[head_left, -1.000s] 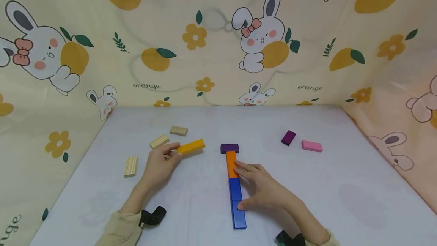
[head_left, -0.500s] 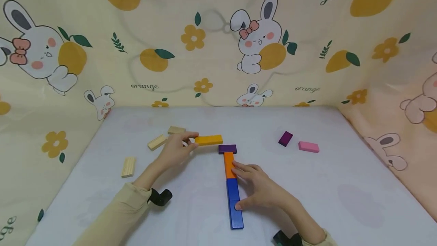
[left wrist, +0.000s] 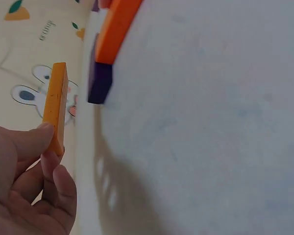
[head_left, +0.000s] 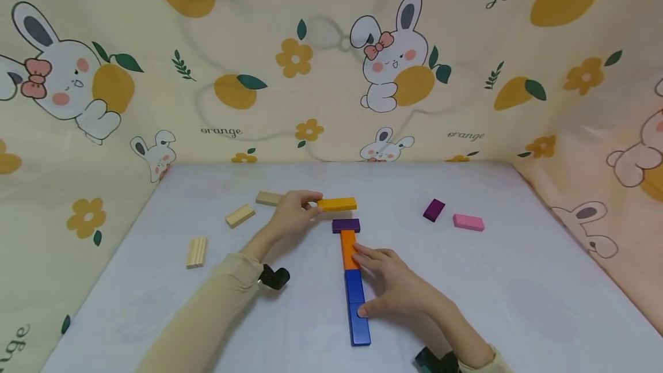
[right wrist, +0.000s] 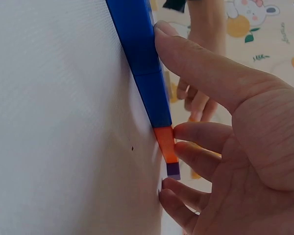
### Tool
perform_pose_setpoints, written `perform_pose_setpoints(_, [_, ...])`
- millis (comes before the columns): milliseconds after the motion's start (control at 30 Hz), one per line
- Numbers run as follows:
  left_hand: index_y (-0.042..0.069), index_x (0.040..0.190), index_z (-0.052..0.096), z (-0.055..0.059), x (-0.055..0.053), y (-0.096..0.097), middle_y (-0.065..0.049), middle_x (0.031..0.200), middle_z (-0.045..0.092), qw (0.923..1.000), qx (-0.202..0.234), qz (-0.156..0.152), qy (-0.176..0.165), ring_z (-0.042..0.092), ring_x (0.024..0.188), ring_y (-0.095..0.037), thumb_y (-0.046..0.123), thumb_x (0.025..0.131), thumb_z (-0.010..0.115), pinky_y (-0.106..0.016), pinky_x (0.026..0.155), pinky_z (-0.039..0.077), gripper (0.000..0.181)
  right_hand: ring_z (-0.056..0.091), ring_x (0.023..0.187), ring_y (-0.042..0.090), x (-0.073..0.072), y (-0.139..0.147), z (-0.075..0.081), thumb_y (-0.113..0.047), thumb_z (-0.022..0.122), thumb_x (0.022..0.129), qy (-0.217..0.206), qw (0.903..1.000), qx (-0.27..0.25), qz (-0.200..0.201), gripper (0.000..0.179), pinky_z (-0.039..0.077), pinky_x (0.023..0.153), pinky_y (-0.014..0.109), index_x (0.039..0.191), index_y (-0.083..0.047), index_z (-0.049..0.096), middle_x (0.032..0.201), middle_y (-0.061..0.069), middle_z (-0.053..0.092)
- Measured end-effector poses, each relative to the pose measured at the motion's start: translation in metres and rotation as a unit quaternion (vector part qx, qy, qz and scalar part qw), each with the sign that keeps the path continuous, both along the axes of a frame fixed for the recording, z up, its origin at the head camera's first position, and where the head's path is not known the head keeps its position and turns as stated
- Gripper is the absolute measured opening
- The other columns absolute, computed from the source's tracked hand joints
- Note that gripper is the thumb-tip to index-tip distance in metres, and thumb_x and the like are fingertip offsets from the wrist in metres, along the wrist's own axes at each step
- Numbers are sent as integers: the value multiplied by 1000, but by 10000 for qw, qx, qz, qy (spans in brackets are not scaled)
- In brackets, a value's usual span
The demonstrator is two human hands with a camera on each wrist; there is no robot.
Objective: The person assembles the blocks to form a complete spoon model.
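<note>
Yellow block [head_left: 338, 205] is pinched at one end by the left hand [head_left: 294, 212], past the dark purple block [head_left: 345, 225], prob so the tip's free; orange block [head_left: 349, 252] is touched by the relaxed right hand [head_left: 396, 285], maybe for steadying.

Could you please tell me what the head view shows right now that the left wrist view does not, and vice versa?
Only the head view shows the pale wooden blocks, the pink block, the two blue blocks and the whole right hand.

Only the left wrist view clearly shows the lower fingers of the left hand, curled below its pinch.

Both show that hand pinching the yellow block, plus the orange block and the dark purple block at its end.
</note>
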State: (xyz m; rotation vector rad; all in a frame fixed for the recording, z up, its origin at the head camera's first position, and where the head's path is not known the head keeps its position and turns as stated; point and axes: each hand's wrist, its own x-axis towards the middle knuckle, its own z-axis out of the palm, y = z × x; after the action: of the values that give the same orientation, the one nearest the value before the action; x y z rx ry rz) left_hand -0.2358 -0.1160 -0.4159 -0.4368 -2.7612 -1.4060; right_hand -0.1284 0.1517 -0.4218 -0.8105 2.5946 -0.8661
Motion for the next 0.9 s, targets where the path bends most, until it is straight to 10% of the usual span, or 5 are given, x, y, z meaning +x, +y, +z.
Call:
perform_pose_setpoints(367, [5,120,68,-19,-18,8,-3,114,68,9987,-355,-299,-212,59,88,-17,10,89,74,-33,85,49,33,27,138,30,0,-1,0,-57,82,70,-61,10000,19,40,93,33,103,62,149,-22,46,157,-7,29])
perform_pose_setpoints(900, [9,120,69,-17,-17,11,-1,117,68,9947,-734,-691,-206,59,93,-18,14,90,75,-34,88,49,31,26,139,31,1,0,2,-56,82,70,-89,9999,65,30,94,32,103,64,149,-22,45,158,-6,29])
